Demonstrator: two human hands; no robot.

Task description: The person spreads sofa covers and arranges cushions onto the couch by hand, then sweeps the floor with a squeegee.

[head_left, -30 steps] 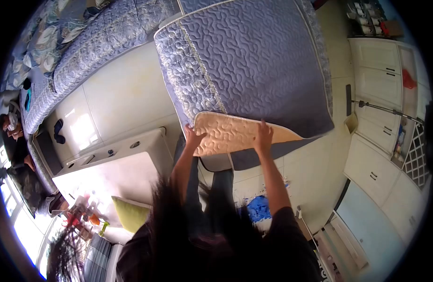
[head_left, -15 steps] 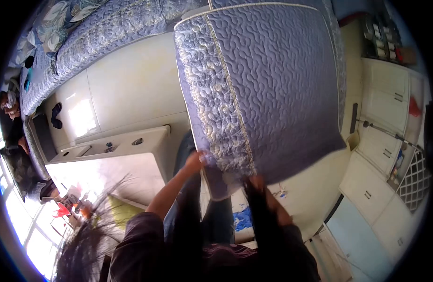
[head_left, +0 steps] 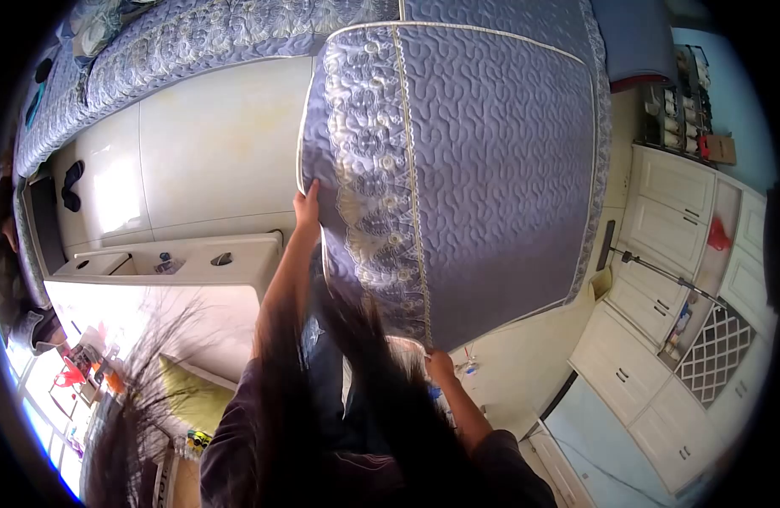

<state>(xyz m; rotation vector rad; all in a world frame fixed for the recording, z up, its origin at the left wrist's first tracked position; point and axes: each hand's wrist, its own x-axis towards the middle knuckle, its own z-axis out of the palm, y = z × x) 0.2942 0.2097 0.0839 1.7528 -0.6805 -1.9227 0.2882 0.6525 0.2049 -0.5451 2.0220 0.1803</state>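
A purple-grey quilted sofa cover with cream piping and a lacy floral border stretches out in front of me. My left hand is closed on its left edge, the thumb lying on top of the fabric. Down at the near edge, my right hand pinches the cover at the end of the braided trim line. Between my hands the border hangs towards my legs, and strands of dark hair hide part of it.
A matching covered sofa runs along the back left. To my left stands a white table with a recessed top. Dark slippers lie on the tiled floor. White cabinets line the right side. A green cushion is at lower left.
My left hand has moved forward along the cover's left edge. My right hand has shifted slightly left and nearer to me. The hands are farther apart, and the view has shifted.
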